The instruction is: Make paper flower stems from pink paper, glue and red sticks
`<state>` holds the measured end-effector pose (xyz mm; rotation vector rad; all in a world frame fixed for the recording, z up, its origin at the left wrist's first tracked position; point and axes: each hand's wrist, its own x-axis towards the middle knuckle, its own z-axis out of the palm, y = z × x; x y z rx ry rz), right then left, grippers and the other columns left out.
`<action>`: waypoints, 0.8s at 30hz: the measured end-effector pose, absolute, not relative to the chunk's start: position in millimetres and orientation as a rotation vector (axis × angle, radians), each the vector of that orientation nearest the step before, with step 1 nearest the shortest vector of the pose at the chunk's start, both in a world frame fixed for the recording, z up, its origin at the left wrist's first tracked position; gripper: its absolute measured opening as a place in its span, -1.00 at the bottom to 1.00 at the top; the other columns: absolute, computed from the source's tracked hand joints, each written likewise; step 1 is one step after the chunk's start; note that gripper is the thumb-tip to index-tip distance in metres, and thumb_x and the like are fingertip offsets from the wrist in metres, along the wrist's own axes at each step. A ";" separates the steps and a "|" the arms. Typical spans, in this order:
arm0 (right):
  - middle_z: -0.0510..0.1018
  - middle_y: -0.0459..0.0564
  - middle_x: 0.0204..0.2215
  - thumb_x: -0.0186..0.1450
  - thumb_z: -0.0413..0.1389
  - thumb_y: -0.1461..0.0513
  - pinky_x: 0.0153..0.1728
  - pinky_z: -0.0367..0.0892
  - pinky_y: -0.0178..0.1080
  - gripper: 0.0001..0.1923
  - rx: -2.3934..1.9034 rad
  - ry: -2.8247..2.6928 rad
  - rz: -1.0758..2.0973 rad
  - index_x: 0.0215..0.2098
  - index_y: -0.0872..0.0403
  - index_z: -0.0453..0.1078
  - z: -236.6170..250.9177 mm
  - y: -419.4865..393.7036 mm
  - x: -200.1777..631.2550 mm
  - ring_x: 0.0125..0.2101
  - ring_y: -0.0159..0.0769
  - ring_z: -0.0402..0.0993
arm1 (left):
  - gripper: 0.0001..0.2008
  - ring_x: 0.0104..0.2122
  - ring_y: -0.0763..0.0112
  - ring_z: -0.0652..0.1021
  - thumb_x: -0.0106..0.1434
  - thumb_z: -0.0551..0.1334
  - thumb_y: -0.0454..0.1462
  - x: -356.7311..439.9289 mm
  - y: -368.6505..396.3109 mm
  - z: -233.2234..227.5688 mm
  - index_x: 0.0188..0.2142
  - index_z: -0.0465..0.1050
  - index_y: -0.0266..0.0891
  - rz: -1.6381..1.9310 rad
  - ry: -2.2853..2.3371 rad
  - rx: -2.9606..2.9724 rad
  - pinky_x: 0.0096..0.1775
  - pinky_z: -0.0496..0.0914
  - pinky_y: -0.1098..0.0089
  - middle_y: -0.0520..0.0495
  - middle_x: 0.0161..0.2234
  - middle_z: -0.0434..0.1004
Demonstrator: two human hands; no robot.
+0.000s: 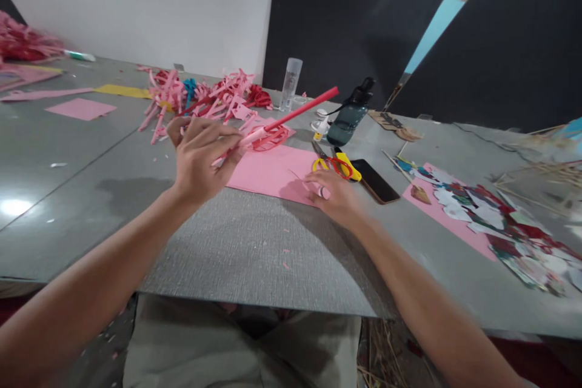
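My left hand (200, 154) is raised over the table, thumb and fingers pinched on the light pink lower end of a narrow red paper strip (304, 109). The strip slants up to the right; whether it is folded or rolled I cannot tell. Beneath it lies a loose bundle of red and pink strips (271, 138). My right hand (334, 194), with a ring on one finger, rests at the right edge of a pink paper sheet (268, 173), fingers slightly apart. Just beyond its fingertips are scissors (334, 163) with red and yellow handles and a yellow-handled tool (349, 167).
A phone (375, 182) lies right of my right hand. Behind stand a dark bottle (348, 121) and a clear bottle (290, 85). Pink paper tassels (168, 97) heap at the back left. Paper cutouts (491, 212) cover the right side, near a stick frame (541, 185).
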<state>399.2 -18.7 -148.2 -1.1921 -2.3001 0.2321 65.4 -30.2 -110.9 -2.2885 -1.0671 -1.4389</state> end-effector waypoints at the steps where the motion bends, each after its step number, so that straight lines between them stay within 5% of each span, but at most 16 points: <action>1: 0.66 0.00 0.02 0.31 0.23 0.20 0.22 0.37 0.07 -0.72 -1.142 -2.353 0.267 -0.01 -0.08 0.55 -148.4 -22.1 394.3 0.12 -0.06 0.53 | -0.87 -0.04 0.08 0.57 0.41 0.25 -0.20 66.4 -30.6 -111.3 -0.10 0.57 0.06 -1.439 -1.085 -2.244 0.11 0.22 -0.17 -0.02 -0.10 0.69; 14: 0.58 0.01 0.19 0.37 0.21 0.18 0.29 0.32 0.13 -0.57 -1.139 -2.540 0.294 0.21 -0.09 0.48 -156.4 -21.5 391.4 0.25 -0.03 0.46 | -0.88 -0.09 0.10 0.57 0.41 0.25 -0.10 80.5 -41.3 -112.5 -0.22 0.57 0.04 -1.448 -1.115 -2.179 0.14 0.17 -0.21 0.02 -0.19 0.70; 24: 0.58 0.06 0.19 0.48 0.00 0.25 0.28 0.36 0.08 -0.61 -1.127 -2.482 0.222 0.19 -0.02 0.50 -167.8 -18.6 385.0 0.24 -0.12 0.47 | -0.85 -0.09 0.14 0.57 0.43 0.24 -0.08 78.5 -41.5 -110.3 -0.20 0.57 0.03 -1.470 -1.097 -2.110 0.13 0.17 -0.17 0.03 -0.14 0.69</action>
